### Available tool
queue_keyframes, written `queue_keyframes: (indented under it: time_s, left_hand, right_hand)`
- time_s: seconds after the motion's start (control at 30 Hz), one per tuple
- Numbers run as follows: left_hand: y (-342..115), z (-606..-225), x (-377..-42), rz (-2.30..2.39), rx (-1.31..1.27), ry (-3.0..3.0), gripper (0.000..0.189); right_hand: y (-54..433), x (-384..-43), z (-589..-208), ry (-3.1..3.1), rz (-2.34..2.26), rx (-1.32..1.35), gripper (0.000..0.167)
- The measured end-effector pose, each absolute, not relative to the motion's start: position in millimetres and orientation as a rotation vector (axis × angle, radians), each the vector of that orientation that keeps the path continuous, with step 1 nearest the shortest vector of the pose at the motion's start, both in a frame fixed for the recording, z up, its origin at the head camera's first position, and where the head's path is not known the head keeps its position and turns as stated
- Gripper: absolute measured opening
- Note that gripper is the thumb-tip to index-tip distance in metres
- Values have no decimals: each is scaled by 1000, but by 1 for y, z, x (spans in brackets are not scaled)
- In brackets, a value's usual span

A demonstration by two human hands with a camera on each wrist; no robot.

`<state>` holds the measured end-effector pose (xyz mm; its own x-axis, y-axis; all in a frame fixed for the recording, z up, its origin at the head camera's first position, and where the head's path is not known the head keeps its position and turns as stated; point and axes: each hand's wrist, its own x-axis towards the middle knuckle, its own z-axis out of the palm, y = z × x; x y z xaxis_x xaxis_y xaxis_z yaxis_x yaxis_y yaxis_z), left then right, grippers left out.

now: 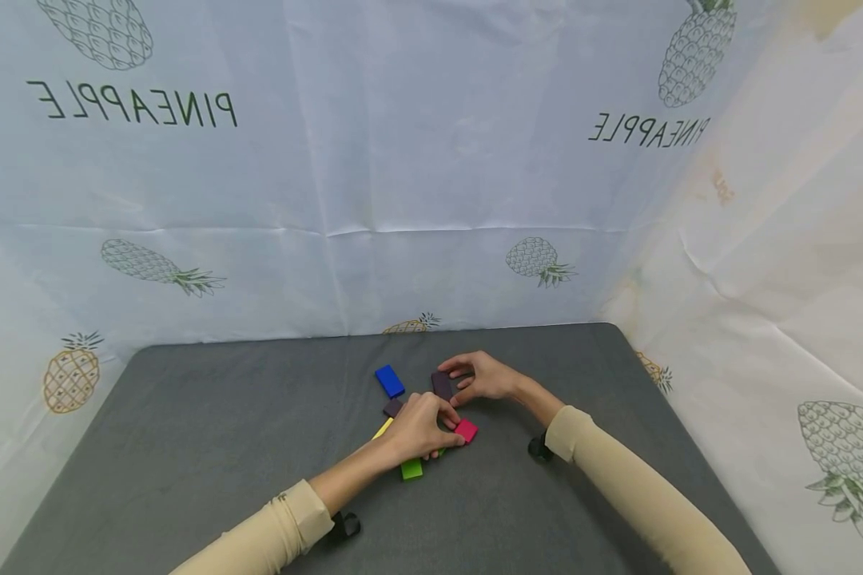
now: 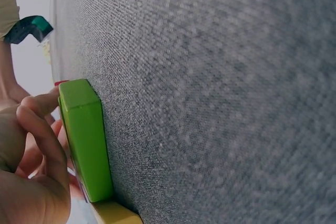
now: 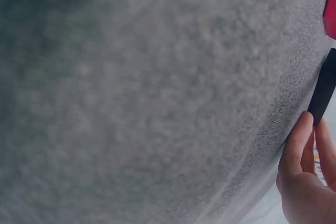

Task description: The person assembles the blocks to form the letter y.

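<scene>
Near the middle of the grey table, my left hand (image 1: 419,426) pinches a red block (image 1: 466,432) between thumb and fingertips. Beyond it, my right hand (image 1: 487,379) holds a dark, nearly black block (image 1: 442,385) by its sides with thumb and fingers. The right wrist view shows fingertips on one end of that dark block (image 3: 323,87), with the red block (image 3: 330,11) close by. Under and beside the left hand lie a green block (image 1: 411,469) and a yellow block (image 1: 383,428), both partly hidden. In the left wrist view the green block (image 2: 89,145) touches the yellow one (image 2: 116,214).
A blue block (image 1: 389,382) lies at the back, left of the dark block. Another dark block (image 1: 392,408) sits just in front of it, partly covered by the left hand. The grey table (image 1: 208,431) ends against white pineapple-print cloth (image 1: 431,160) behind and at the sides.
</scene>
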<state>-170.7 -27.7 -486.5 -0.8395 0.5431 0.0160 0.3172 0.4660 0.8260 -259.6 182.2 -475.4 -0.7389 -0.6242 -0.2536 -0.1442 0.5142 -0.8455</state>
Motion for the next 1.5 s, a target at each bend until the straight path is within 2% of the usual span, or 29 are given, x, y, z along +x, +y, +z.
queue_keyframes:
  time_s: [0.4, 0.83, 1.5]
  left_hand:
    - [-27, -487, -170, 1298, 738, 2462, 21]
    - [-27, -485, -170, 1298, 736, 2458, 19]
    - [-28, -483, -169, 1292, 719, 2447, 17]
  right_hand:
    - [180, -256, -476, 2348, -1073, -736, 63]
    - [202, -249, -466, 2375, -1201, -644, 65]
    - [229, -214, -469, 2425, -1132, -583, 63]
